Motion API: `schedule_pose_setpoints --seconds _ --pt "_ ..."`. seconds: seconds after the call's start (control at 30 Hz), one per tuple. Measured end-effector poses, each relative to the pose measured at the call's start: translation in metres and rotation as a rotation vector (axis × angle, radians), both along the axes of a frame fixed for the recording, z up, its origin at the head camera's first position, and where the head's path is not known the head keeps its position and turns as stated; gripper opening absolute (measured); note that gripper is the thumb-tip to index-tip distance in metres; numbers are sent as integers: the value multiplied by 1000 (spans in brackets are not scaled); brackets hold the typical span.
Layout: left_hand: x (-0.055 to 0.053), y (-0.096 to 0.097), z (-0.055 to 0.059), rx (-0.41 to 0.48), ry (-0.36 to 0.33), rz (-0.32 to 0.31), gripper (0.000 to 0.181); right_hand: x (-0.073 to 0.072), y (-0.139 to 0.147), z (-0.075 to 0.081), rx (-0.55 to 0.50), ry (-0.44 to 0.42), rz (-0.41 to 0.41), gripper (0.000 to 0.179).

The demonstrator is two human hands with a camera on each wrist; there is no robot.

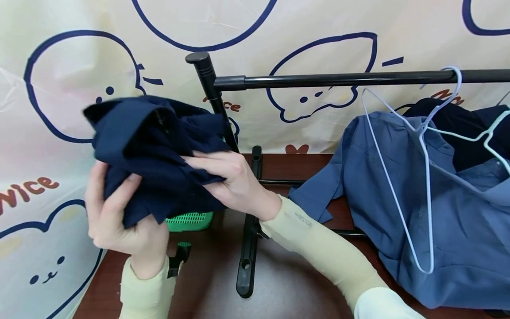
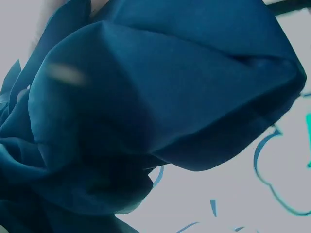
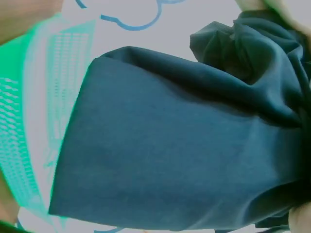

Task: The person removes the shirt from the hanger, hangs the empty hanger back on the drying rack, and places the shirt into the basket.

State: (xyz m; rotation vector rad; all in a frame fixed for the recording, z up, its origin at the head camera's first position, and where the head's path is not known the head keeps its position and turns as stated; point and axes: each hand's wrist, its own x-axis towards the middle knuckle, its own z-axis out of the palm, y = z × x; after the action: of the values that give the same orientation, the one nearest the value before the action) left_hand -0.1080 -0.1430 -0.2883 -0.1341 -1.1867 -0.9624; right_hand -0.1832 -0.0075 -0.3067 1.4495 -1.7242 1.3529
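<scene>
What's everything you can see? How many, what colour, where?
Held garment: one, navy, in hands
Blue garment: one, blue, right
Dark clothing: count unclear, dark, behind blue garment
Hangers: two, lavender and mint, right
Rack: one, black, centre to right
Basket: one, green, below held garment
Table: one, brown, underneath
Backdrop: count unclear, pale, behind
Strap: at least one, black, left wrist
Left hand: one, holding held garment
Right hand: one, holding held garment
Sleeves: two, cream, forearms

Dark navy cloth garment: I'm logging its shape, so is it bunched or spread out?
Bunched: in the head view, the dark navy cloth garment is gathered in overlapping folds between the left hand and right hand.
</scene>
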Motion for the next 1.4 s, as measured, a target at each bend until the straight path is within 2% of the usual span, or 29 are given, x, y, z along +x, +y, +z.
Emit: schedule_pose_setpoints --seconds 0.1,0.17,0.3,0.47,0.67,0.83,0.93,1.0,1.1,1.17,1.3,1.4 --pt "-5 -5 6 11 7 39 20 -12 -16 6 -13 -3 4 35" --pt "-9 -10 4 8 -9 57 18 -19 -27 6 -21 -36 7 33" --pt "-21 -23 -8 -3 -62 60 15 -35 -47 -7 -28 -129 22 34" --pt "-33 -35 -28 -34 -196 29 21 -49 -62 -34 4 -281 -36 40" --pt "-40 -50 -50 -99 -451 -49 31 -59 -70 -77 55 -505 -110 43" --pt "-56 -77 -82 -137 -683 -110 42 -65 -67 -109 101 -653 -141 45" --pt "-65 -94 -101 -155 -853 -126 50 -68 -63 -122 168 -742 -163 50" --pt "-69 -103 -110 -158 -970 -135 56 -69 -62 -125 215 -774 -183 56" --pt "-74 -116 -120 -176 -1142 -136 61 -68 -60 -125 277 -783 -207 65" --pt "-77 -125 -125 -208 -1256 -115 60 -66 -59 -123 319 -773 -203 69" --pt "-79 -137 -133 -328 -1498 -63 52 -55 -57 -117 413 -730 -194 73" --pt "-77 -141 -136 -386 -1609 -45 55 -44 -53 -110 514 -659 -212 73"
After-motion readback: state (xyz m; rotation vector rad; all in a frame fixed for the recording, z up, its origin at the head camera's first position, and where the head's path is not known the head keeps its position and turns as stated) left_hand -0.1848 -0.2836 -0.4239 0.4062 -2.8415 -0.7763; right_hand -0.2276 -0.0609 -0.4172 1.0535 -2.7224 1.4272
